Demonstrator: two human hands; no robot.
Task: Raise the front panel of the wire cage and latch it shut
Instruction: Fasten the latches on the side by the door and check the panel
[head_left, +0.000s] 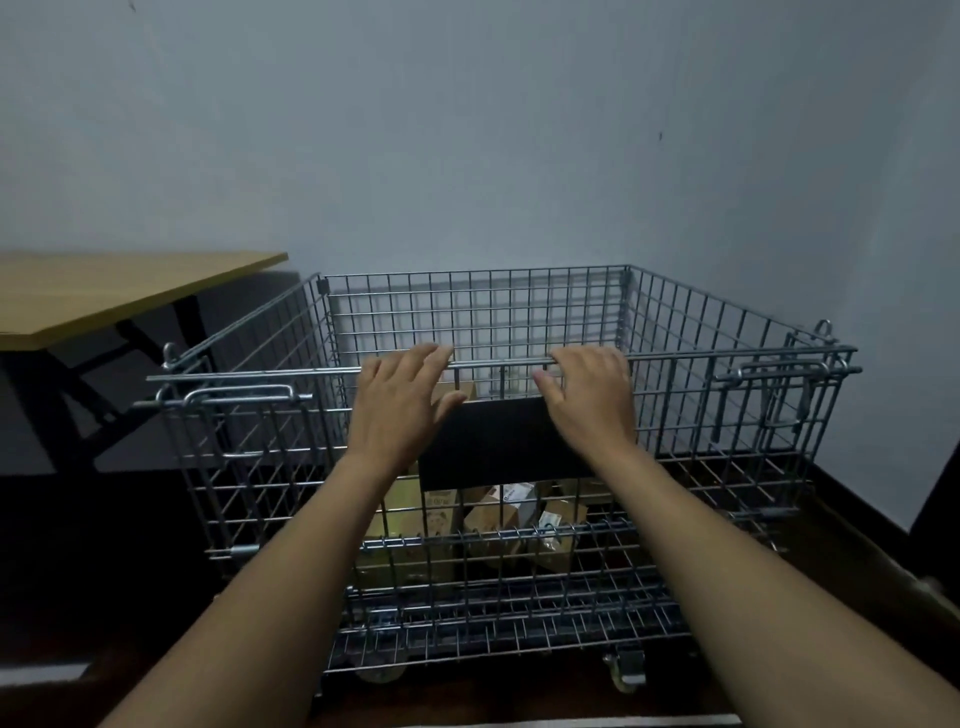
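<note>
At the front of the grey wire-mesh cage (701, 322), the hinged wire front panel (260, 467) stands raised and upright, its top rail (260, 373) level with the tops of the side walls. My left grip (402, 400) lies on that rail left of centre, fingers apart and fairly straight, draped over the bar, thumb spread to the right. My right grip (592, 395) is on the same rail right of centre, fingers hooked over the bar and thumb under it, clamped on the panel. Between the two, a black rectangular plate (498, 441) is fixed to the panel's mesh. A looped metal latch (244, 396) lies level at the panel's left end and a second latch (774, 368) at its right end; I cannot tell whether either is engaged with the side walls. Neither grip touches a latch. Brown cardboard boxes (493, 514) sit inside on the cage bottom, seen through the mesh. A metal caster (628, 670) shows under the near right part of the base. The cage stands on a dark floor (78, 545) against a blue-grey wall (467, 130). A light wooden tabletop (104, 296) on a black frame stands to the left, apart from the cage.
</note>
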